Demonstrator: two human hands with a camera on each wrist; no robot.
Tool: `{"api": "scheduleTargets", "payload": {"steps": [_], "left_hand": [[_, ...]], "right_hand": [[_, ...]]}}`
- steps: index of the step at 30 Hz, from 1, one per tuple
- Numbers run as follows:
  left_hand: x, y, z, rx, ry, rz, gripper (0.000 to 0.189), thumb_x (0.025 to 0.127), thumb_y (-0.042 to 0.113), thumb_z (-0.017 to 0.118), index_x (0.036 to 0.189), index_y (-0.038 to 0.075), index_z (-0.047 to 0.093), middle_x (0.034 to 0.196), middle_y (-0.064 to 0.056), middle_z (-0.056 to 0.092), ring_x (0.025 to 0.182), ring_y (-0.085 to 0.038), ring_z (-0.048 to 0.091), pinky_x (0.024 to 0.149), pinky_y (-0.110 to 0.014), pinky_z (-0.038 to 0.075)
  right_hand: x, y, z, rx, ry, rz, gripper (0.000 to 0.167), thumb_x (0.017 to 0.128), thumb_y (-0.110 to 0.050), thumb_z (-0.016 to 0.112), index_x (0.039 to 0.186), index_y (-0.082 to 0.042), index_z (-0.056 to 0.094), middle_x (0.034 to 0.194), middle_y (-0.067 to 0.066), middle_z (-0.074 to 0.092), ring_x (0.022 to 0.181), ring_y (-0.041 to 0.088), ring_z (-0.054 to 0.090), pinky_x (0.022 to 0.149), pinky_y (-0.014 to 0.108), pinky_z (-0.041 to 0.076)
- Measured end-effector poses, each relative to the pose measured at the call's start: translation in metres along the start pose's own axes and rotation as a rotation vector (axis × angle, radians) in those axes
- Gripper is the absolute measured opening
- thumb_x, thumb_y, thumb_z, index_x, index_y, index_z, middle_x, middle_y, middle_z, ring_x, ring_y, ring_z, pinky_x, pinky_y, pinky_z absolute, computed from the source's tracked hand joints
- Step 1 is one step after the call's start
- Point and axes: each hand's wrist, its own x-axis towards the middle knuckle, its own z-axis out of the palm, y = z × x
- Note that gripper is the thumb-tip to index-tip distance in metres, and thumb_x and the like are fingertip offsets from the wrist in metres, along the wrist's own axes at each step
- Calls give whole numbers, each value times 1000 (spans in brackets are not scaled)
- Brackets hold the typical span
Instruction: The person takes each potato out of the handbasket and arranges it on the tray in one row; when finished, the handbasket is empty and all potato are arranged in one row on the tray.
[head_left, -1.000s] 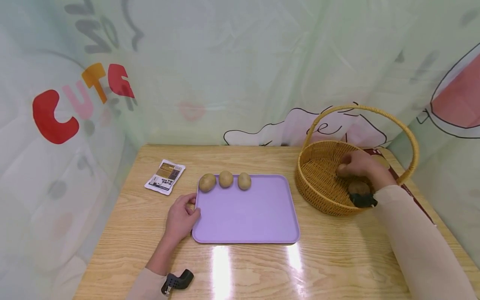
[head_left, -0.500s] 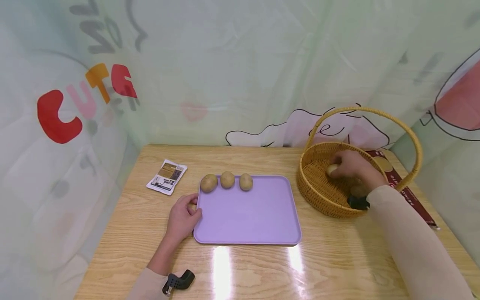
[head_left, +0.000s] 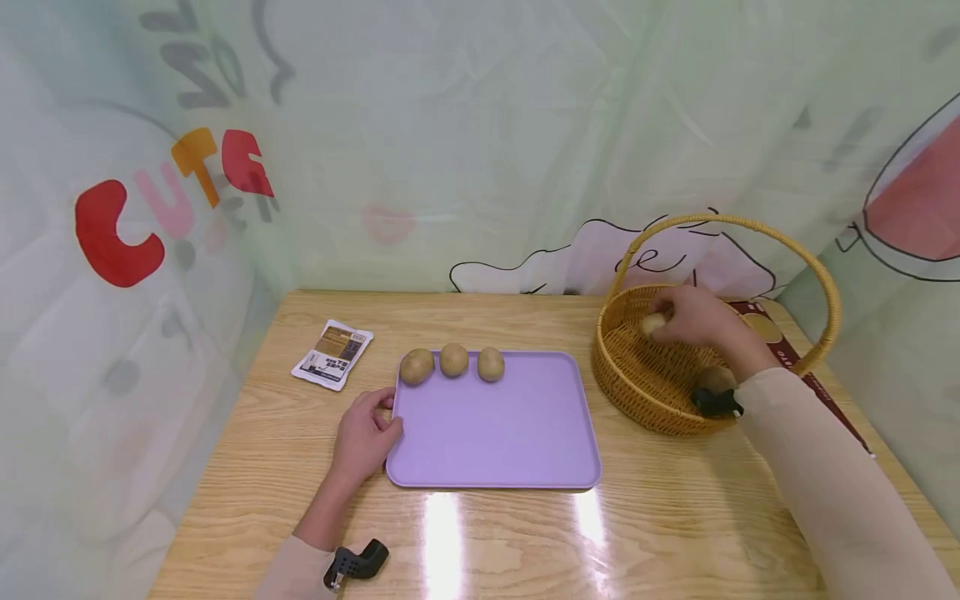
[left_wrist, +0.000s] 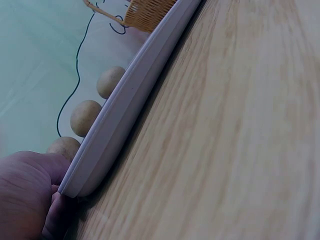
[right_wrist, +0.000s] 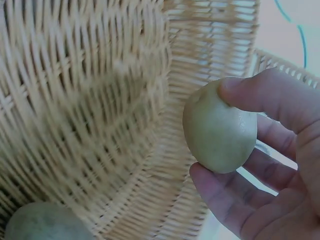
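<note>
Between thumb and fingers, my right hand (head_left: 693, 317) holds a potato (right_wrist: 220, 127) inside the wicker basket (head_left: 630, 387). Lower in the basket lies another potato (right_wrist: 47, 222), partly behind my wrist in the head view. My left hand (head_left: 366, 437) grips the left rim of the lilac tray (head_left: 495, 433), thumb over the edge. Along the tray's back side sit three potatoes: one at the corner (head_left: 417, 367), a middle one (head_left: 453, 360) and a right one (head_left: 491, 364). In the left wrist view the thumb overlaps the nearest of them.
A small printed packet (head_left: 332, 354) lies on the wooden table (head_left: 510, 542) left of the tray. The basket's tall handle (head_left: 750, 223) arches over my right arm. Behind the basket is a dark red box (head_left: 776, 342). A printed curtain (head_left: 450, 150) hangs at the back.
My right hand has moved up and left inside the basket, lifting the potato toward the back rim. My left hand and the tray stay in place.
</note>
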Motion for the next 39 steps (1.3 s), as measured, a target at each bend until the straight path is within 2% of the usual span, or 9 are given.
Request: {"api": "scheduleTargets", "payload": {"steps": [5, 11, 15, 19, 24, 30, 39], "left_hand": [[-2, -1, -1, -3, 0, -7, 47, 73, -1, 71, 120, -2, 65, 96, -6, 61, 61, -10, 53, 56, -24, 47], [-2, -3, -1, -7, 0, -4, 46, 74, -1, 71, 119, -1, 65, 96, -6, 61, 61, -10, 54, 57, -23, 47], [-1, -3, -2, -12, 2, 1, 46, 74, -1, 71, 119, -2, 65, 96, -7, 61, 61, -10, 54, 57, -23, 47], [-1, -3, -2, -11, 0, -3, 46, 74, -1, 71, 119, -1, 65, 96, -6, 61, 61, -11, 54, 56, -23, 47], [0, -6, -1, 4, -6, -4, 46, 74, -1, 71, 120, -1, 65, 96, -6, 61, 60, -10, 53, 55, -24, 46], [0, -5, 0, -1, -2, -4, 46, 74, 0, 72, 120, -1, 65, 95, -6, 61, 60, -10, 53, 55, -24, 46], [1, -4, 2, -18, 0, 11, 46, 74, -2, 71, 119, -1, 65, 95, -7, 62, 61, -10, 53, 55, -23, 47]], "right_hand": [[-1, -18, -1, -23, 46, -58, 31, 77, -23, 78, 102, -7, 68, 89, 6, 62, 76, 24, 51, 65, 37, 42], [2, -43, 1, 17, 97, -159, 25, 73, -13, 78, 94, -15, 65, 84, 1, 59, 72, 20, 49, 63, 35, 40], [3, -62, 2, 26, 122, -200, 23, 72, -10, 77, 93, -13, 67, 86, 2, 57, 75, 19, 49, 64, 34, 40], [3, -80, 4, 25, 116, -210, 26, 71, -12, 79, 95, -8, 70, 90, 5, 57, 80, 20, 48, 65, 34, 42], [4, -97, 10, 19, 69, -250, 31, 71, -14, 79, 100, -6, 69, 90, 4, 63, 80, 21, 50, 66, 34, 43], [9, -110, 24, 56, 15, -288, 31, 72, -14, 78, 101, -7, 69, 92, 2, 65, 78, 18, 54, 67, 32, 46], [20, -127, 50, 94, 5, -327, 29, 71, -13, 78, 99, -10, 70, 88, -1, 64, 79, 18, 53, 68, 32, 45]]}}
